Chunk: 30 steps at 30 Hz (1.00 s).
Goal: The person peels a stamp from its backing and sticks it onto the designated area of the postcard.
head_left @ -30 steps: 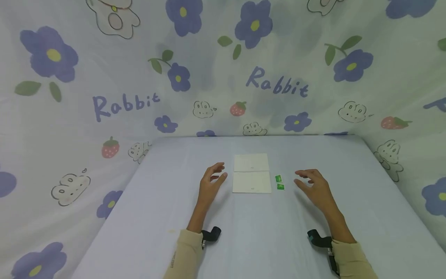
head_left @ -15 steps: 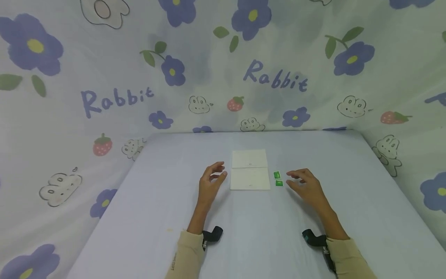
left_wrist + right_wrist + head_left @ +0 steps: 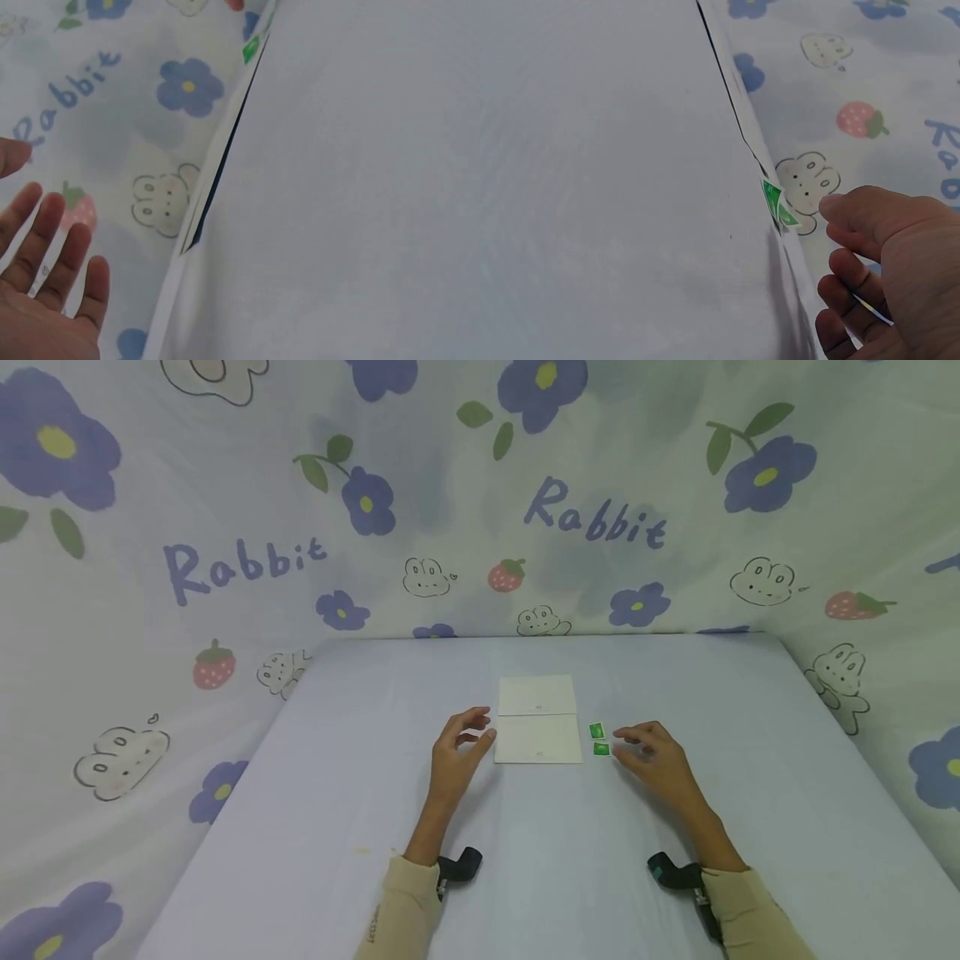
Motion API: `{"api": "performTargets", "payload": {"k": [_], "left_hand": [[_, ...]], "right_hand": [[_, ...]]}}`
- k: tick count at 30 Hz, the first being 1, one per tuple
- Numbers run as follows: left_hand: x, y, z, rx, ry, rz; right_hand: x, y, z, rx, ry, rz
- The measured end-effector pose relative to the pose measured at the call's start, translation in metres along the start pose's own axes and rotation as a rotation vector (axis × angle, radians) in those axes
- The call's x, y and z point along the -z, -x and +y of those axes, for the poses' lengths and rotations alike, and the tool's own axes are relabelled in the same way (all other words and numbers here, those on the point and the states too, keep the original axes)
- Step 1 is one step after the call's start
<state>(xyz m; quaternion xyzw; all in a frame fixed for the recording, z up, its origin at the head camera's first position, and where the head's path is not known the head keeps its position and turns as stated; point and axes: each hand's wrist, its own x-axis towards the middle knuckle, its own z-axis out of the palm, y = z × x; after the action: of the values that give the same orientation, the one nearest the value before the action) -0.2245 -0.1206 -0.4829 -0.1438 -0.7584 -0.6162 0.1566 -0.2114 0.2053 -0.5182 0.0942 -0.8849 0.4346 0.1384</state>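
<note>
A cream-white card (image 3: 537, 737) with a crease across its middle lies flat on the table. Just right of it are two small green stamps with white borders, the far stamp (image 3: 596, 731) and the near stamp (image 3: 602, 749). My left hand (image 3: 455, 760) hovers at the card's left edge, fingers loosely bent and nothing held. Close to the right side of the stamps, my right hand (image 3: 662, 766) has thumb and fingers apart around no object. The right wrist view shows the green stamps (image 3: 775, 199) a short way off the right thumb.
A white cloth covers the table (image 3: 315, 827). Behind it hangs a curtain (image 3: 442, 510) printed with flowers, rabbits and strawberries. Black wrist cameras, one on the left wrist (image 3: 461, 865) and one on the right wrist (image 3: 675, 872), sit by the beige sleeves.
My right hand has moved left toward the stamps. The left hand has come slightly closer to the card. The head view has tilted a little; card and stamps lie as before.
</note>
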Motion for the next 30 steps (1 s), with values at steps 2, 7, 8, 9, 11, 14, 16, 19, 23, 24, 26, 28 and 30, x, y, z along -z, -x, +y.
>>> {"api": "performTargets", "payload": {"k": [2, 7, 8, 9, 11, 14, 16, 19, 23, 24, 26, 28, 30], "left_hand": [[-0.001, -0.001, -0.01, -0.004, -0.011, -0.001], [-0.002, 0.0, -0.017, 0.003, -0.025, -0.007], [-0.002, 0.001, -0.018, 0.003, -0.024, -0.006], [-0.002, 0.001, -0.018, 0.003, -0.024, -0.005], [-0.003, 0.002, -0.017, -0.005, -0.019, -0.003], [-0.004, 0.002, -0.016, -0.005, -0.023, -0.007], [-0.005, 0.002, -0.015, 0.0, -0.026, -0.014], [-0.006, 0.002, -0.014, 0.011, -0.043, -0.028], [-0.005, 0.003, -0.013, 0.008, -0.062, -0.026], [-0.005, 0.003, -0.013, 0.005, -0.066, -0.025], [-0.005, 0.003, -0.013, 0.0, -0.063, -0.027], [-0.006, 0.003, -0.014, -0.004, -0.062, -0.035], [-0.008, 0.002, -0.014, -0.009, -0.058, -0.043]], "right_hand": [[-0.001, 0.001, 0.0, -0.003, 0.003, -0.005], [-0.002, 0.001, -0.001, -0.052, 0.01, -0.051], [-0.002, 0.001, 0.0, -0.064, 0.016, -0.066], [-0.002, 0.001, 0.0, -0.072, 0.021, -0.079], [-0.002, 0.0, 0.001, -0.079, 0.035, -0.096], [-0.002, -0.002, 0.002, -0.064, 0.062, -0.097], [-0.002, -0.002, 0.002, -0.051, 0.068, -0.09], [-0.004, -0.003, 0.004, -0.047, 0.073, -0.087], [-0.009, -0.002, 0.005, -0.075, 0.068, -0.102], [-0.01, -0.001, 0.005, -0.08, 0.068, -0.104], [-0.012, -0.001, 0.005, -0.077, 0.071, -0.099], [-0.012, 0.0, 0.004, -0.065, 0.077, -0.09], [-0.012, -0.001, 0.004, -0.05, 0.086, -0.085]]}}
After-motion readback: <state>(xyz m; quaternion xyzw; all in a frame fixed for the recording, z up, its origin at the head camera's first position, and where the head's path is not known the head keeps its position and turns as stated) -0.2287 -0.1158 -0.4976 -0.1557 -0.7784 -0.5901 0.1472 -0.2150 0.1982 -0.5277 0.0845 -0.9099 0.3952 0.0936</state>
